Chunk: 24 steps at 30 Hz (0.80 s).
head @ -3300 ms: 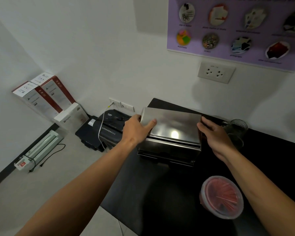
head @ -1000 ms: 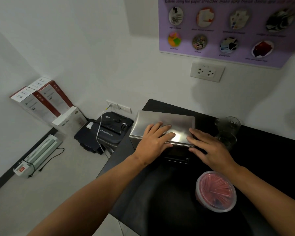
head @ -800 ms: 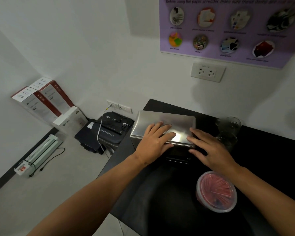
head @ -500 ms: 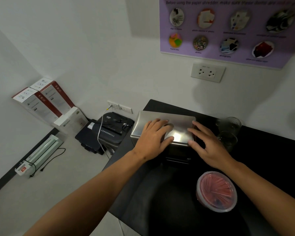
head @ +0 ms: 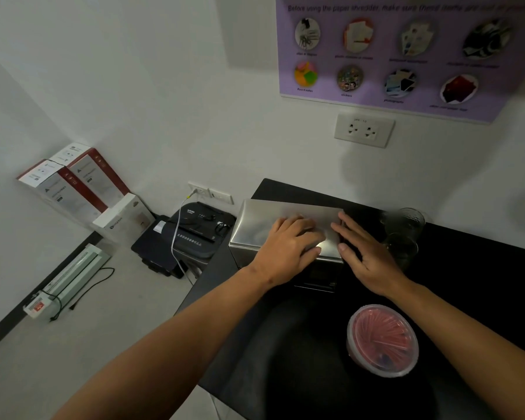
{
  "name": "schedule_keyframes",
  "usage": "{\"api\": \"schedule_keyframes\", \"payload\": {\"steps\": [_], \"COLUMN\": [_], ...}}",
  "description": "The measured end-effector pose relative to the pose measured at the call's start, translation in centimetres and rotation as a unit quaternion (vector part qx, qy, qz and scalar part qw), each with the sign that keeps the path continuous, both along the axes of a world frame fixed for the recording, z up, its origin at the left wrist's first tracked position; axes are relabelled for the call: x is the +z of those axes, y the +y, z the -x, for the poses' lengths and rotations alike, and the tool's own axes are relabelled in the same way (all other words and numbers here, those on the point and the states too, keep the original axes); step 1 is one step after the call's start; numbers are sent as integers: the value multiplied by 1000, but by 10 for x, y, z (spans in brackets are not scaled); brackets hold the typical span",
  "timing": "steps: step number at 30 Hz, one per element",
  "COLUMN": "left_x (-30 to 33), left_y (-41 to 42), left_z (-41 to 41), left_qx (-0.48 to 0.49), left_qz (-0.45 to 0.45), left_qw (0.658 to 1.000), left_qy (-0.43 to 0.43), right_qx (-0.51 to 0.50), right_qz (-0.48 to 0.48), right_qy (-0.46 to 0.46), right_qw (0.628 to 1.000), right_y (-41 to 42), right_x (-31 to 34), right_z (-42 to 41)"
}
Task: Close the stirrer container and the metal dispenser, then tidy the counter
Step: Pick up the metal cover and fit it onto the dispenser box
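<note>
The metal dispenser (head: 256,227), a brushed steel box with its lid down, stands at the back left of the black counter (head: 300,344). My left hand (head: 288,248) lies flat on the lid, fingers together. My right hand (head: 365,256) rests with spread fingers at the lid's right edge and down the box's right side. It holds nothing that I can see. The stirrer container (head: 382,339), a round clear tub of red stirrers with its clear lid on, sits near the counter's front right, below my right forearm.
Stacked clear plastic cups (head: 402,234) stand right of the dispenser, close to my right hand. A black paper shredder (head: 196,231) stands on the floor left of the counter, with boxes (head: 73,189) against the wall and a laminator (head: 70,274) by the baseboard.
Both hands went from gripping the dispenser's sides to lying on its lid, which came down flat. In the last half second the right hand slid onto the lid's right edge.
</note>
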<state>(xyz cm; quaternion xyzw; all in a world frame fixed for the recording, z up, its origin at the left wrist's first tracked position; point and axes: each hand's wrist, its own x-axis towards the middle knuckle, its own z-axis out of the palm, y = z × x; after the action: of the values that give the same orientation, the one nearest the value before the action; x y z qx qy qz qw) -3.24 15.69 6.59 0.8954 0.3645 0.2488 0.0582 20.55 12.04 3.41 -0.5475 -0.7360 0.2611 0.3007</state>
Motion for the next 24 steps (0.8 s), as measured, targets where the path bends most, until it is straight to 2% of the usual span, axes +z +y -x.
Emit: {"api": "schedule_keyframes", "payload": {"steps": [7, 11, 13, 16, 18, 20, 22, 24], "left_x": [-3, -3, -4, -8, -8, -9, -10, -11], "left_y": [1, 0, -4, -8, -5, -1, -1, -2], "left_z": [15, 52, 71, 93, 102, 105, 104, 106], "left_qx": [11, 97, 171, 289, 343, 348, 332, 318], "left_qz": [7, 9, 51, 169, 265, 345, 383, 396], "left_qw": [999, 990, 975, 916, 851, 791, 761, 754], "left_qy": [-41, -104, -133, -219, -296, -367, -406, -418], "right_qx": [-13, 26, 67, 118, 145, 165, 190, 206], "right_qz": [-29, -79, -86, -50, -33, -16, -2, 15], "right_qy": [-30, -52, -74, -107, -125, -137, -160, -181], "right_qw": [999, 995, 991, 986, 981, 977, 969, 962], "right_y": [5, 12, 19, 38, 55, 71, 85, 96], "right_x": [13, 31, 40, 51, 56, 62, 69, 72], "right_z": [0, 19, 36, 66, 89, 111, 128, 141]}}
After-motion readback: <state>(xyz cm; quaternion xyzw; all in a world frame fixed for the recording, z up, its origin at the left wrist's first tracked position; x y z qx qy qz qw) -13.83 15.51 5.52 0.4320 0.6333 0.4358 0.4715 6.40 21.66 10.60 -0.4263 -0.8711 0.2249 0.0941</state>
